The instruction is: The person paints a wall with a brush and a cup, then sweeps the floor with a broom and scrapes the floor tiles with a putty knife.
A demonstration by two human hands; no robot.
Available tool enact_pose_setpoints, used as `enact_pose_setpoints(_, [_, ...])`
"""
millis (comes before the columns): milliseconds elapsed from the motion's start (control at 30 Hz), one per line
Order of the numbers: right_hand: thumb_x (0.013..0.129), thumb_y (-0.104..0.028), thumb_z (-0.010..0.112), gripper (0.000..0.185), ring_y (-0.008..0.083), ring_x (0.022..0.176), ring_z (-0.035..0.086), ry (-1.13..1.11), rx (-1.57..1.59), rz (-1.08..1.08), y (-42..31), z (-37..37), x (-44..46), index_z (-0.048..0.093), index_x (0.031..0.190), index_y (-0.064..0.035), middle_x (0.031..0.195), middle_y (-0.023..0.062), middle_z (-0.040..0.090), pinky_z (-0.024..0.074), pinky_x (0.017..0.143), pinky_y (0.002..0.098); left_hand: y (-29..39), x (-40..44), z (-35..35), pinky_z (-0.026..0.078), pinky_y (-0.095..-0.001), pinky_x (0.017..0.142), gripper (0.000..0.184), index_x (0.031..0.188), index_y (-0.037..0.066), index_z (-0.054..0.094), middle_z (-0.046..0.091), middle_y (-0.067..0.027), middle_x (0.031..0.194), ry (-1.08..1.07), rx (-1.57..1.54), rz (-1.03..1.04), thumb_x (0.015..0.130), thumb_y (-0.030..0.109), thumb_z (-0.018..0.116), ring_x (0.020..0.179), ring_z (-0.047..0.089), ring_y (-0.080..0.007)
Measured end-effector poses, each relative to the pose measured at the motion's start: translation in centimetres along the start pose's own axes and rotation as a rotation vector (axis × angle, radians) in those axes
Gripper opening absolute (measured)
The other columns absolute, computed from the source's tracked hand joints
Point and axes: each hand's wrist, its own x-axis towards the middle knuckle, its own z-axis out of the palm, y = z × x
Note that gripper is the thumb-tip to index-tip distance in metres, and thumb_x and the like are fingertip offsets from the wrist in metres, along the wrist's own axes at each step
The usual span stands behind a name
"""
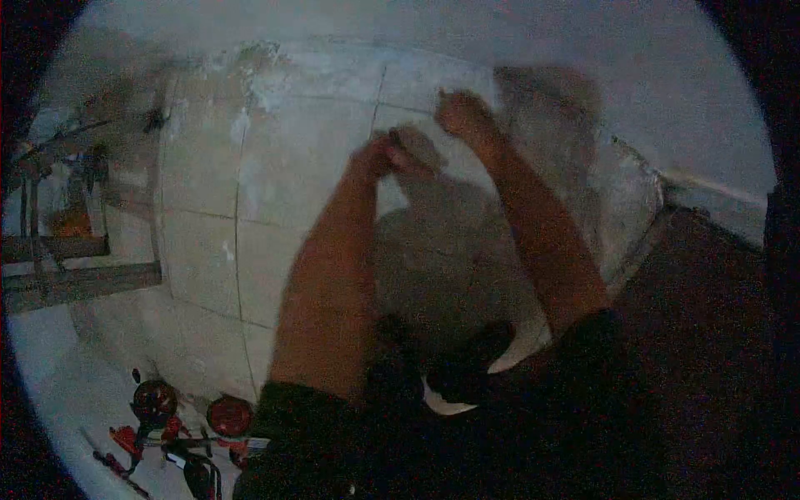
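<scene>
Both my arms reach forward over a pale tiled surface (300, 167) with dark joint lines. My left hand (385, 155) is at the centre, its fingers curled close to the tiles; what it holds, if anything, is too dark and blurred to make out. Further up and to the right, my right hand (463, 113) is closed, with the fingertips pressed together near a tile joint. Anything inside that hand is too small to tell. A shadow falls on the tiles between and below my hands.
At the lower left lie red and black tools or machine parts (192, 433). A frame-like structure (83, 275) stands at the left. Whitish smears mark the far tiles. On the right are a dark floor area (692, 333) and a pale edge (721, 200).
</scene>
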Motion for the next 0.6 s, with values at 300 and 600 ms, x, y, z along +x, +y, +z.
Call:
enact_pose_setpoints(300, [0.092, -0.023, 0.052, 0.032, 0.0331, 0.099, 0.067, 0.098, 0.040, -0.092, -2.2, -1.3, -1.9, 0.071, 0.096, 0.0025, 0.108, 0.0211, 0.069, 0.0528, 0.091, 0.0441, -17.8, -14.7, -6.1, 0.037, -0.0489, 0.109, 0.098, 0.134, -0.005, 0.048, 0.048, -0.0282, 0.139, 0.953, 0.243, -0.376, 0.068, 0.060, 0.081, 0.129, 0.046, -0.0414])
enact_pose_setpoints(600, [0.091, -0.015, 0.056, 0.036, 0.0341, 0.104, 0.064, 0.457, 0.099, -0.192, 1.0, 6.4, 1.6, 0.061, 0.123, 0.0019, 0.125, 0.0205, 0.062, 0.0505, 0.095, 0.0442, -21.1, -21.8, 3.3, 0.004, -0.0631, 0.117, 0.157, 0.155, -0.003, 0.005, 0.007, -0.0289, 0.161, 1.196, -0.301, -1.232, 0.046, 0.088, 0.072, 0.150, 0.000, -0.0451])
